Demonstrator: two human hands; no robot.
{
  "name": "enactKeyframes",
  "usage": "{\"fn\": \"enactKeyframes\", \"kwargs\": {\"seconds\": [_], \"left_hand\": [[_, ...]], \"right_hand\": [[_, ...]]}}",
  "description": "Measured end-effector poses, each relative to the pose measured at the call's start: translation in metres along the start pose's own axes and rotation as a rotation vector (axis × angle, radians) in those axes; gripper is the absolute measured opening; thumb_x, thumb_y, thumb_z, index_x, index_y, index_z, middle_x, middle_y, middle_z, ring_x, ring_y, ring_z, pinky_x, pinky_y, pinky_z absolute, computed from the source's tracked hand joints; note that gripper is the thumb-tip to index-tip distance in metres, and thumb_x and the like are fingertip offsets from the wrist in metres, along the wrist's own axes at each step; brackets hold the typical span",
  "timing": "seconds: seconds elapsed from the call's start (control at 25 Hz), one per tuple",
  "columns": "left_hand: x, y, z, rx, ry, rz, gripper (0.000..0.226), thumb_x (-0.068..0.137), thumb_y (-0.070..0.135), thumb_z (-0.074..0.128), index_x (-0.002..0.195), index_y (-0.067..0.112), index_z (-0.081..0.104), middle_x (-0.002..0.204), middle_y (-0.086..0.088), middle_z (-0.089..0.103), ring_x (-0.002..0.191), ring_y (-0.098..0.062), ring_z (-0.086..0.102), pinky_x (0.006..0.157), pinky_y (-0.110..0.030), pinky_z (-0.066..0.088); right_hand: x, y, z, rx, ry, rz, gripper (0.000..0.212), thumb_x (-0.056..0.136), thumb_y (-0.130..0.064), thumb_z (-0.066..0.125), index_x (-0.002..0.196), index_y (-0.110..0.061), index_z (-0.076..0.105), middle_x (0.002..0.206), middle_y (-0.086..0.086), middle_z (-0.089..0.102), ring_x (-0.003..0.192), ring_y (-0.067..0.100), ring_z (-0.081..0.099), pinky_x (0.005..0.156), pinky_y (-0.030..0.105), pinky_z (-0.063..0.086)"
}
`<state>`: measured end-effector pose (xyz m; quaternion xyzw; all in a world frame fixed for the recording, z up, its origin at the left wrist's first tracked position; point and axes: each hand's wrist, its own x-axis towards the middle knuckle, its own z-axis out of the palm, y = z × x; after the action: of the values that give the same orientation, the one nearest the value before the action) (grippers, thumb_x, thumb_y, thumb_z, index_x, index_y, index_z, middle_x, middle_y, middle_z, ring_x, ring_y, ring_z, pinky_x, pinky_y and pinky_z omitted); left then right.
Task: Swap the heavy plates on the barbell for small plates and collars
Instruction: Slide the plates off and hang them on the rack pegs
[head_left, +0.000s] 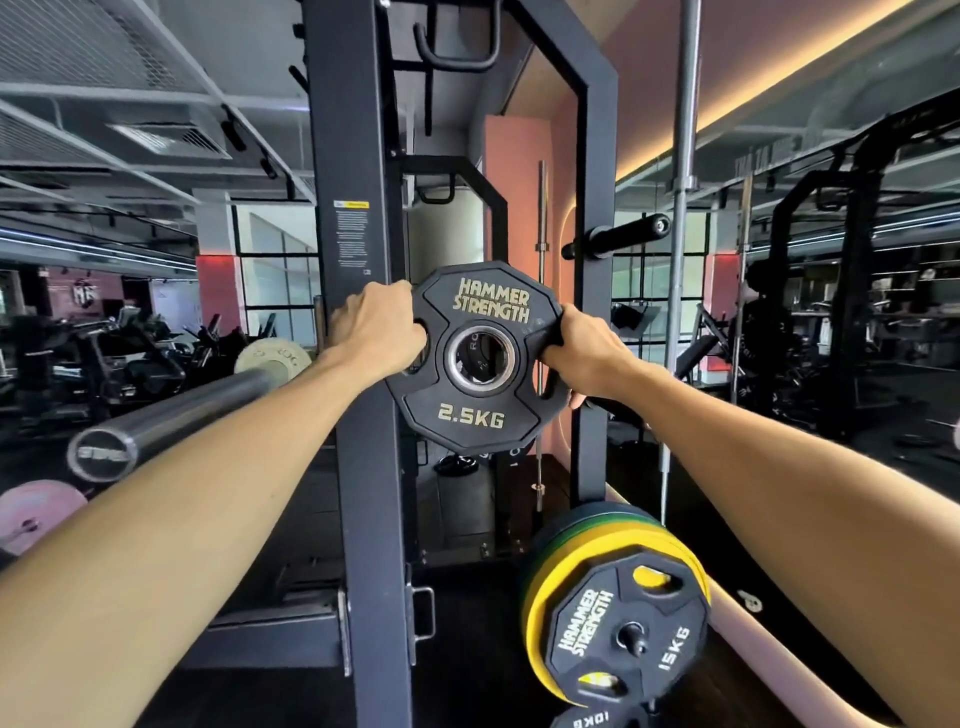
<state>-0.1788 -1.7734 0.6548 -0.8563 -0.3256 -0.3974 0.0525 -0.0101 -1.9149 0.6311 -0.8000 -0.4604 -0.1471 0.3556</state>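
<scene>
A small black plate (475, 358) marked 2.5KG is held up in front of the rack at chest height. My left hand (376, 330) grips its left edge through a handle slot. My right hand (584, 351) grips its right edge. The bare end of the barbell sleeve (171, 421) points toward me at the left, below my left forearm, with nothing on it. A pale plate (272, 356) shows farther along the bar. No collar is in view.
The black rack upright (358, 208) stands just behind the plate. A storage peg at the lower right carries a black 15KG plate (626, 636) over yellow and green plates (540, 587). A pink plate (34, 514) sits low left. An empty black peg (618, 236) sticks out above right.
</scene>
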Motion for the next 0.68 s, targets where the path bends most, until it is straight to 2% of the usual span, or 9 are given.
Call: {"fn": "enactKeyframes", "kwargs": {"seconds": [0.16, 0.36, 0.52, 0.68], "left_hand": [[0.031, 0.038, 0.049, 0.035, 0.009, 0.026, 0.040, 0.085, 0.008, 0.052, 0.125, 0.008, 0.053, 0.109, -0.021, 0.062, 0.098, -0.039, 0.058, 0.075, -0.039, 0.043], [0.077, 0.081, 0.105, 0.004, 0.016, 0.048, 0.015, 0.084, 0.009, 0.052, 0.099, 0.009, 0.051, 0.091, -0.015, 0.058, 0.091, -0.037, 0.057, 0.079, -0.042, 0.044], [0.104, 0.122, 0.145, -0.025, -0.003, 0.049, 0.027, 0.081, 0.008, 0.052, 0.107, 0.008, 0.056, 0.094, -0.015, 0.058, 0.084, -0.035, 0.053, 0.079, -0.043, 0.048], [0.117, 0.157, 0.177, -0.029, -0.002, 0.040, 0.032, 0.077, 0.008, 0.052, 0.109, 0.012, 0.058, 0.091, -0.014, 0.062, 0.083, -0.036, 0.056, 0.075, -0.041, 0.049]], "right_hand": [[0.033, 0.060, -0.001, 0.009, -0.012, 0.012, 0.025, 0.078, -0.019, 0.049, 0.102, -0.012, 0.046, 0.102, 0.012, 0.063, 0.085, 0.035, 0.062, 0.074, 0.048, 0.056], [0.078, 0.126, -0.010, -0.021, 0.015, 0.019, 0.020, 0.085, -0.013, 0.052, 0.102, -0.007, 0.044, 0.103, 0.015, 0.059, 0.088, 0.034, 0.057, 0.078, 0.046, 0.051], [0.109, 0.181, -0.020, -0.023, -0.003, 0.023, 0.021, 0.085, -0.014, 0.053, 0.104, -0.008, 0.047, 0.102, 0.014, 0.062, 0.090, 0.032, 0.059, 0.076, 0.039, 0.049], [0.127, 0.228, -0.031, -0.022, -0.034, 0.000, 0.020, 0.085, -0.014, 0.053, 0.103, -0.010, 0.045, 0.104, 0.013, 0.061, 0.090, 0.032, 0.058, 0.081, 0.043, 0.051]]}}
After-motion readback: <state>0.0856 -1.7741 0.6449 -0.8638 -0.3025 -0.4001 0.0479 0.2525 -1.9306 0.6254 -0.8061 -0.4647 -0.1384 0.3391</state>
